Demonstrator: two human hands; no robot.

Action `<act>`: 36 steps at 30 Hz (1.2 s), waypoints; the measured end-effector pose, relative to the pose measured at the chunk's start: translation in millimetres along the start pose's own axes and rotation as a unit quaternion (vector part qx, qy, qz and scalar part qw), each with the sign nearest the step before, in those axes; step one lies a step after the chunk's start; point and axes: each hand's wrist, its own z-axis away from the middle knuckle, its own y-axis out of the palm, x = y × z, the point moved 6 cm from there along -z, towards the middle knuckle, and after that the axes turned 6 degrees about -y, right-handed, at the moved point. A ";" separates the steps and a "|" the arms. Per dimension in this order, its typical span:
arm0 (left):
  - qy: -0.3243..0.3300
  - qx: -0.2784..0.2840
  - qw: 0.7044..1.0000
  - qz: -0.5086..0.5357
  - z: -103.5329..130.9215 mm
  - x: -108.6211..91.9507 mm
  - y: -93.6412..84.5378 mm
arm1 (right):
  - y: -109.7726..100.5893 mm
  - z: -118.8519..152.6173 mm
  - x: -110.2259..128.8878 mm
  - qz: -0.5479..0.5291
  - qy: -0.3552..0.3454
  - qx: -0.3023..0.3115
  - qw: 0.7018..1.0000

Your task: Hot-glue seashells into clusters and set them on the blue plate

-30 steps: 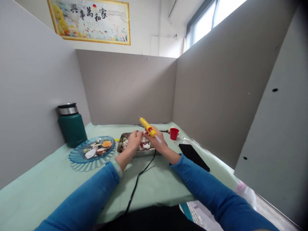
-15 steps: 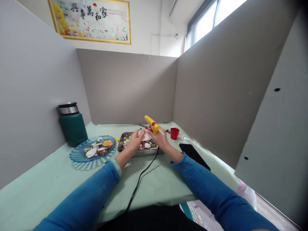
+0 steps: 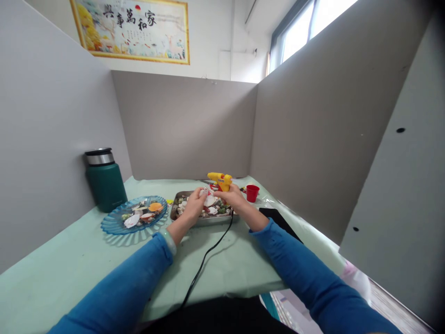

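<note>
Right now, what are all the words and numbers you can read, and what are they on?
"興事萬和家", left to right, in big black characters on the wall picture.
Small lines under them on that picture: too small to read.
Faint mark low on the bottle: too small to read.
Marks on the glue gun: too blurred to read.
No numbers I can read.

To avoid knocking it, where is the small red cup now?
In the head view, the red cup stands right of the bare right hand, beyond the flat black rectangular slab.
</note>
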 end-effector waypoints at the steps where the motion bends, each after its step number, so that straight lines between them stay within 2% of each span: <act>1: -0.004 0.005 1.000 0.010 0.7 -0.4 0.6 | 0.0 0.4 0.1 -0.005 0.004 -0.004 1.000; 7: -0.004 0.038 0.998 0.043 4.5 -3.5 4.0 | 2.5 3.2 1.5 -0.027 0.002 0.001 1.000; 20: -0.027 -0.023 0.995 0.091 -1.4 2.7 -3.6 | 11.0 8.6 -0.9 -0.068 0.000 0.027 0.997; 28: -0.008 0.010 0.996 0.088 -0.4 -0.8 -1.1 | 13.8 10.7 2.3 -0.082 0.006 0.027 0.996; 36: 0.006 0.015 0.997 0.071 0.5 -2.1 0.8 | 9.8 8.2 1.9 -0.076 0.019 0.027 0.997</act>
